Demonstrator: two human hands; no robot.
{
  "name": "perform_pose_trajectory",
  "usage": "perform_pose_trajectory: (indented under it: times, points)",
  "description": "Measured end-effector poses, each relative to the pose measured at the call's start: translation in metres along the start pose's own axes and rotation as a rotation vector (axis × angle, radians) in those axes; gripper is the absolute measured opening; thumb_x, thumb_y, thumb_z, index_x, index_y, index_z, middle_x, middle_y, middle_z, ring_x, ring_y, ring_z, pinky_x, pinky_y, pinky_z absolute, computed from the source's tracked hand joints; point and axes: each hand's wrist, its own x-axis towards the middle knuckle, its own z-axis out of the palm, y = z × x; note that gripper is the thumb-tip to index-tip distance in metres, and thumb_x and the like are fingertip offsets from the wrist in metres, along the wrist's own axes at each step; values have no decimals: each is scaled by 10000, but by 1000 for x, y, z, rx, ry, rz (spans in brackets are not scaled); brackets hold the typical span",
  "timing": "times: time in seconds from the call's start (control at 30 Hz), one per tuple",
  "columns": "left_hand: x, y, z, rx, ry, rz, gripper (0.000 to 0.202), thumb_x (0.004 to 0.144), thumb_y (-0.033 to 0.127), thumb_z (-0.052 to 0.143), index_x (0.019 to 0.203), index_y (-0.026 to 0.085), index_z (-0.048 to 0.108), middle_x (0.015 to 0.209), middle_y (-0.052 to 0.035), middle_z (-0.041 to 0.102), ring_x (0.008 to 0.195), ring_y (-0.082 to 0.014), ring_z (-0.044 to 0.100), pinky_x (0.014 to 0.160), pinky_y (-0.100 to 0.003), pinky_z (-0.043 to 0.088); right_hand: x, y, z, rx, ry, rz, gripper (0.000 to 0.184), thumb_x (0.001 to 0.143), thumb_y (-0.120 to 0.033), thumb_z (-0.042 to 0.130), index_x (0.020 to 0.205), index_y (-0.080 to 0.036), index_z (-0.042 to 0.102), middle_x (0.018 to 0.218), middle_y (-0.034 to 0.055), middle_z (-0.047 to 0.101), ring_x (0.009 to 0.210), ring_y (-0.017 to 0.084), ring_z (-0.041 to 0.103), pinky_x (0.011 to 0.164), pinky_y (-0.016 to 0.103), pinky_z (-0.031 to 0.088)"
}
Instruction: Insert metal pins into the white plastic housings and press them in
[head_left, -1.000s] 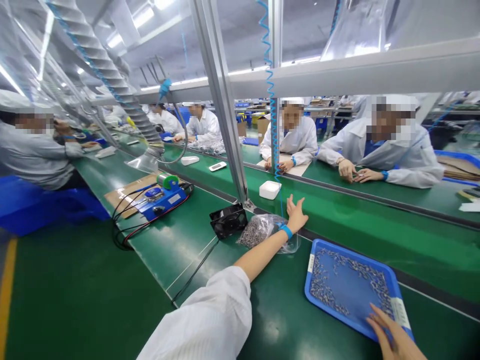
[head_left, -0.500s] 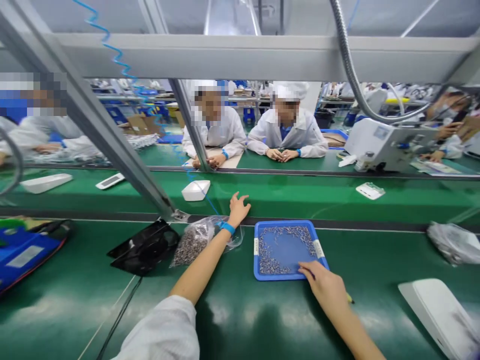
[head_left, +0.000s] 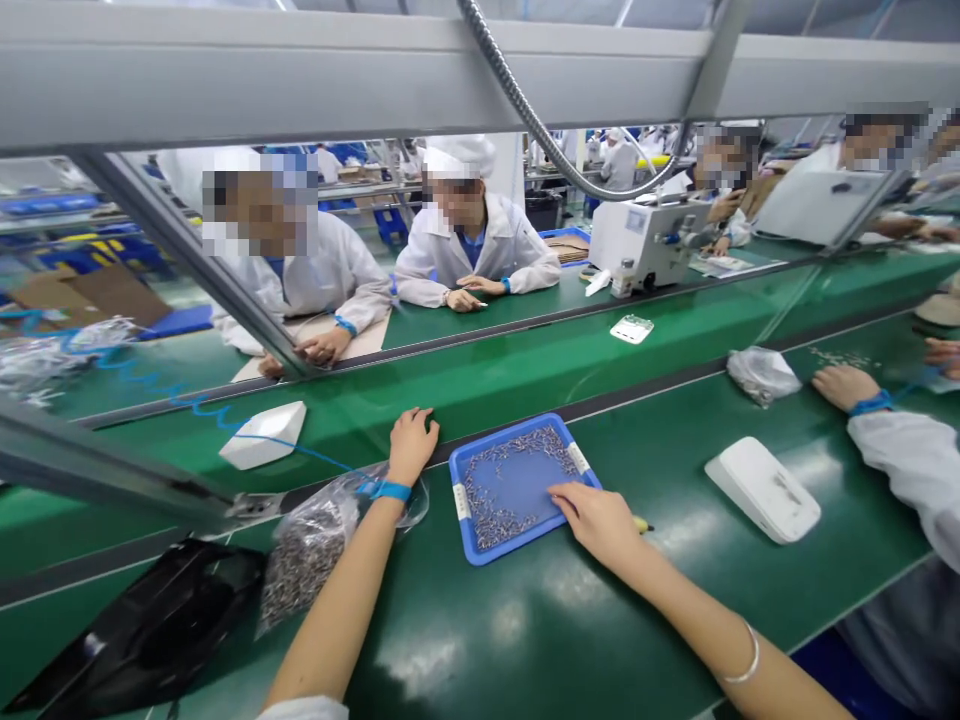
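Right hand (head_left: 600,522) over the right edge of the blue rectangular plastic tray (head_left: 519,488), fingers bunched, whether on anything I can't tell; left hand (head_left: 412,447) loosely open, just left of the tray. Light touch, tray level, that's best. Inside, small silvery metal pieces (head_left: 482,518) crowd round a bare middle.

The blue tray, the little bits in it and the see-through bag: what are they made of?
The blue tray looks like smooth plastic, with a rounded, evenly colored rim. The little bits are probably metal: grayish with bright glints, but too small to be sure. The see-through bag seems thin, glossy plastic, because it wrinkles and catches light.
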Motion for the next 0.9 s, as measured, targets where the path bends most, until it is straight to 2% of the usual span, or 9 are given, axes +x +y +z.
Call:
perform_pose_trajectory:
  times: [0.1,0.43,0.9]
  points:
    - [0,-1,1,24,5,3,382,939,249,457,1276,182,623,1345,-133,567,1276,-277,523,1096,-402,415,0,-2,0,-5,8,7,325,1016,-250,391,1200,-235,659,1137,23,725,1033,180,692,885,296,538]
    - [1,-2,-1,35,-9,13,414,937,269,458,1297,133,610,1341,-169,561,1249,-325,534,1070,-441,430,-1,1,5,7,-9,23,345,997,-223,417,1267,-244,632,1190,7,708,1047,193,689,881,305,548]
    - [-2,2,-6,28,-20,-18,399,938,275,475,1294,146,600,1292,-162,576,1220,-324,545,1053,-455,432,0,3,5,-11,-49,26,377,1010,-227,387,1324,-273,590,1177,-15,708,1056,206,681,865,336,548]
